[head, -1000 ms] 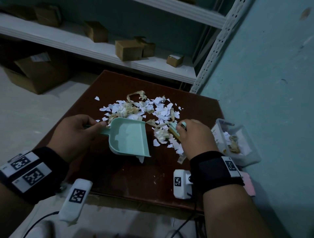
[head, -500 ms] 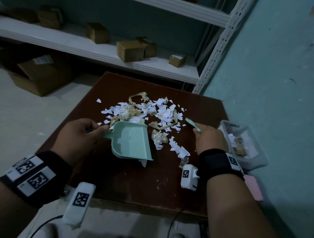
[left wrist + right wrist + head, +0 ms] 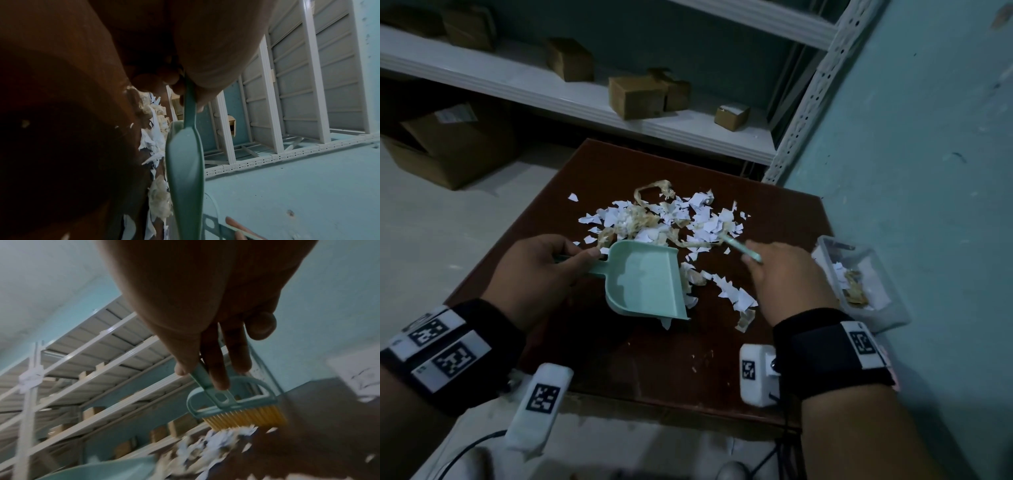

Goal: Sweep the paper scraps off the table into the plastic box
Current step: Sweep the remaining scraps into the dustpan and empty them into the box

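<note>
White and tan paper scraps point(image 3: 664, 222) lie heaped in the middle of the dark brown table point(image 3: 640, 363). My left hand point(image 3: 541, 270) grips the handle of a mint-green dustpan point(image 3: 645, 279) point(image 3: 183, 170), whose open edge faces right, with nothing in it. My right hand point(image 3: 787, 281) holds a small mint-green brush point(image 3: 232, 404) by its handle; its yellow bristles point(image 3: 246, 417) touch the right side of the heap. In the head view only the brush's handle point(image 3: 743, 248) shows. The clear plastic box point(image 3: 859, 284) sits at the table's right edge with some scraps inside.
A teal wall point(image 3: 928, 171) stands close on the right. White metal shelving point(image 3: 585, 99) with small cardboard boxes point(image 3: 637, 96) runs behind the table. A larger carton point(image 3: 452, 144) sits on the floor at the left. Loose scraps point(image 3: 739, 301) lie just right of the dustpan.
My right hand has moved the brush away from the dustpan's mouth, right and farther back to the heap's right side. The left hand and dustpan have stayed in place.
</note>
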`<action>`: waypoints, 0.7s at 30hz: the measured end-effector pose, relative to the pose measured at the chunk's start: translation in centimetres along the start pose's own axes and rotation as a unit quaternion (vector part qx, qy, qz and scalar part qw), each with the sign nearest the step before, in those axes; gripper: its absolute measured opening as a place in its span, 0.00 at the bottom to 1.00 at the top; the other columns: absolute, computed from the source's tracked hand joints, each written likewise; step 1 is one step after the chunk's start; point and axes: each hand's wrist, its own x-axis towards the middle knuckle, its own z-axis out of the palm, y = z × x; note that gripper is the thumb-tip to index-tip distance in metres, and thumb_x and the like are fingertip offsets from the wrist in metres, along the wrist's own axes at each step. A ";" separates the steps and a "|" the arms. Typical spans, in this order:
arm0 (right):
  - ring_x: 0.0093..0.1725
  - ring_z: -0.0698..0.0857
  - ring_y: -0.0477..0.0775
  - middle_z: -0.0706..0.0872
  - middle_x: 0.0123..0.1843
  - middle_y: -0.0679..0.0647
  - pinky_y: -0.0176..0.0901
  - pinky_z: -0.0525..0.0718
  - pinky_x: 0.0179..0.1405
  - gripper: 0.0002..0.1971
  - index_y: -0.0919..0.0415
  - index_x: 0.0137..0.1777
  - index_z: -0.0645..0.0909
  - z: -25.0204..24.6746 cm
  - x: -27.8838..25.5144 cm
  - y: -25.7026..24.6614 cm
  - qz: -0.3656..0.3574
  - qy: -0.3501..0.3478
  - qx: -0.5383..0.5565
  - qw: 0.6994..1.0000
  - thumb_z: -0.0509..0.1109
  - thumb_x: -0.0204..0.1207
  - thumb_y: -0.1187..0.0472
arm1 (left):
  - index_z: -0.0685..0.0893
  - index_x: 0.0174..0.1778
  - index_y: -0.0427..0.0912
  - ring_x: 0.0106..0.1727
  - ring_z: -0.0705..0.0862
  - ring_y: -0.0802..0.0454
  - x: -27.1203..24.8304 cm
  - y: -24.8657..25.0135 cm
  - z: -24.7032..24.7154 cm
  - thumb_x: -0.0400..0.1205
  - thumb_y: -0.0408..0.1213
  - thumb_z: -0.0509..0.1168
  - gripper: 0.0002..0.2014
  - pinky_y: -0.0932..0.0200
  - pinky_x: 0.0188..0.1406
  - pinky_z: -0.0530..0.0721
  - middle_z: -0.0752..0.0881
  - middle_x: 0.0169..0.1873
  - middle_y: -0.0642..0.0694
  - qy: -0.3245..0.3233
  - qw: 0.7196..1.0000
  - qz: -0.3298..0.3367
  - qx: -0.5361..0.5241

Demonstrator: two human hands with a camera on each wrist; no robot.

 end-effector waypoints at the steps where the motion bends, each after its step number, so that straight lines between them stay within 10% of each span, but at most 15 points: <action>1: 0.46 0.80 0.53 0.86 0.48 0.52 0.50 0.83 0.46 0.18 0.49 0.77 0.80 -0.1 0.3 1.1 0.021 0.020 -0.017 0.999 0.60 0.91 0.51 | 0.90 0.35 0.42 0.19 0.81 0.50 0.0 0.0 0.0 0.80 0.51 0.77 0.16 0.54 0.29 0.82 0.86 0.21 0.48 0.001 1.000 0.001 -0.001; 11: 0.58 0.86 0.65 0.90 0.56 0.58 0.53 0.82 0.51 0.16 0.51 0.69 0.86 2.9 1.1 6.7 0.174 -0.001 -0.052 0.983 0.60 0.90 0.53 | 0.91 0.34 0.46 0.22 0.81 0.46 0.0 -0.6 0.5 0.80 0.50 0.78 0.13 0.41 0.33 0.88 0.86 0.21 0.44 -0.002 1.000 -0.002 0.000; 21: 0.36 0.79 0.53 0.76 0.33 0.48 0.46 0.71 0.31 0.19 0.57 0.53 0.86 -0.6 -1.2 2.0 0.077 -0.023 -0.041 0.996 0.56 0.91 0.48 | 0.91 0.36 0.42 0.19 0.78 0.52 -0.2 -0.3 0.8 0.81 0.48 0.76 0.14 0.57 0.28 0.79 0.84 0.18 0.51 -0.003 1.000 0.007 0.010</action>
